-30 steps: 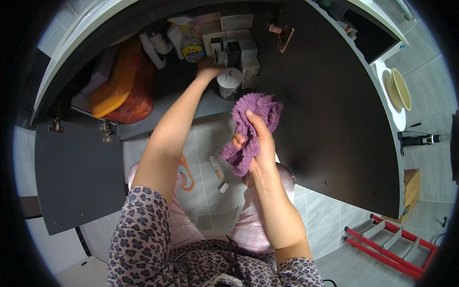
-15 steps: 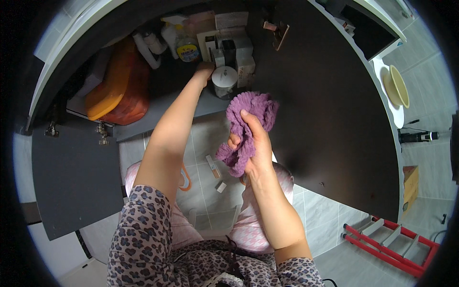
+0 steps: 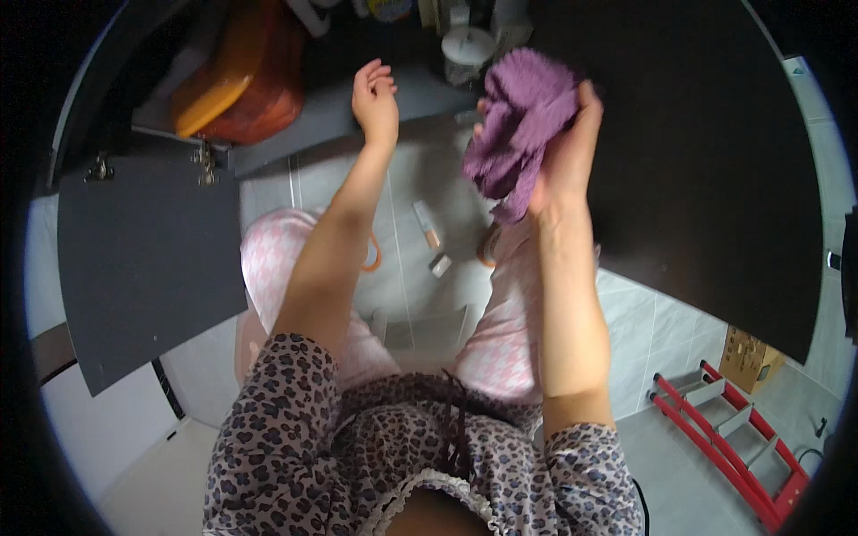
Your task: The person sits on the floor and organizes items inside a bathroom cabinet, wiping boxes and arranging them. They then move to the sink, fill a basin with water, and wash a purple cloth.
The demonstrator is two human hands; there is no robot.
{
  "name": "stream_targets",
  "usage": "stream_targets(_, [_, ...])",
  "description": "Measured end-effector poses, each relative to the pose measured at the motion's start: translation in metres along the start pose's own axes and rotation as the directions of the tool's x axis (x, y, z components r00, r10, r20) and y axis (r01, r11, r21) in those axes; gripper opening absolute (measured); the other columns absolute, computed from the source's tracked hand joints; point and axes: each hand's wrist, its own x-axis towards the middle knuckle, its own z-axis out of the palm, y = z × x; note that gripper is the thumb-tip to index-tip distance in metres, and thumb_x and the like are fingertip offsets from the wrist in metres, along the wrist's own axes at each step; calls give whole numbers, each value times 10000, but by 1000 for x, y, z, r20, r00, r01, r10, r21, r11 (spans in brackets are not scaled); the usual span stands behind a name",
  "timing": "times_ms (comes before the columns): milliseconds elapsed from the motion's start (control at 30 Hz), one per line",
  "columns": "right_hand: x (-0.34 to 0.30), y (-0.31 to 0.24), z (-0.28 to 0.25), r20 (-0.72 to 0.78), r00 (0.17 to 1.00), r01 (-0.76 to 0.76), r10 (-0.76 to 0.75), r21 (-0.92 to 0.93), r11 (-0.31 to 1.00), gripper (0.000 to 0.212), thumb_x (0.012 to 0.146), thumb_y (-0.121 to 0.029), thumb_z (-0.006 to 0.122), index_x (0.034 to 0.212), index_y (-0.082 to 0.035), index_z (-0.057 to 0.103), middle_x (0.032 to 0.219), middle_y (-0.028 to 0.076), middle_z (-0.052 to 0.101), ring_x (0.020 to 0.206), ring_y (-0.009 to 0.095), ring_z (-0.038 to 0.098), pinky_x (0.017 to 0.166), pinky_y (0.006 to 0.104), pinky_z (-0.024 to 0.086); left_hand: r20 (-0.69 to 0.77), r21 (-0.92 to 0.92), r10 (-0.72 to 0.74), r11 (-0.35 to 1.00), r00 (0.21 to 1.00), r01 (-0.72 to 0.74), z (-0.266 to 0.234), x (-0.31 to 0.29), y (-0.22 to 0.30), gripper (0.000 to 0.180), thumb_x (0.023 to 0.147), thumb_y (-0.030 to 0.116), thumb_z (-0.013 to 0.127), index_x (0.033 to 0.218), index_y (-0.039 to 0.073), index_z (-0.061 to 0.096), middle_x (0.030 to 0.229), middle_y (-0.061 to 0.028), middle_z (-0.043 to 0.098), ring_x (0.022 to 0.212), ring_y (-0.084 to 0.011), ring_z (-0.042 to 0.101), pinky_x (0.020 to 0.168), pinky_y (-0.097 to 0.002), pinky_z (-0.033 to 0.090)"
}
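A crumpled purple cloth (image 3: 523, 116) is gripped in my right hand (image 3: 567, 161), beside the inner face of the right cabinet door. My left hand (image 3: 375, 105) hovers by the cabinet's front edge with its fingers loosely bent and nothing visible in them. Inside the cabinet, a clear jar with a white lid (image 3: 468, 49) stands just beyond the cloth. An orange plastic container (image 3: 246, 76) leans at the left of the cabinet. Part of a bottle with a yellow label (image 3: 390, 8) shows at the top edge, where other items are cut off.
Dark cabinet doors stand open on the left (image 3: 147, 277) and right (image 3: 706, 170). Between my feet, a thin strip (image 3: 426, 225) and a small pale block (image 3: 440, 264) lie on the tiles. A red step ladder (image 3: 728, 447) and a cardboard box (image 3: 749, 359) are at the lower right.
My left hand has drawn back from beside the jar to the cabinet's front edge. My right hand has carried the cloth rightward and farther up. The view has tilted toward my body.
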Motion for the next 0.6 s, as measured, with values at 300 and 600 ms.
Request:
stream_targets(300, [-14, 5, 7, -236, 958, 153, -164, -63, 986, 603, 873, -573, 360, 1183, -73, 495, 1138, 100, 545, 1037, 273, 513, 916, 404, 413, 311, 804, -630, 573, 712, 157, -125, -268, -106, 290, 753, 302, 647, 907, 66, 579, 878, -133, 598, 853, -303, 572, 726, -404, 454])
stream_targets(600, [-8, 20, 3, -224, 973, 63, -63, -7, 998, 333, 859, -295, 483, 999, -5, 567, 996, 97, 615, 900, 233, 587, 854, 352, 461, 258, 965, -834, 249, 488, -84, -109, -330, -123, 690, 696, 261, 715, 1242, 49, 350, 983, -173, 613, 903, -325, 605, 784, -390, 500])
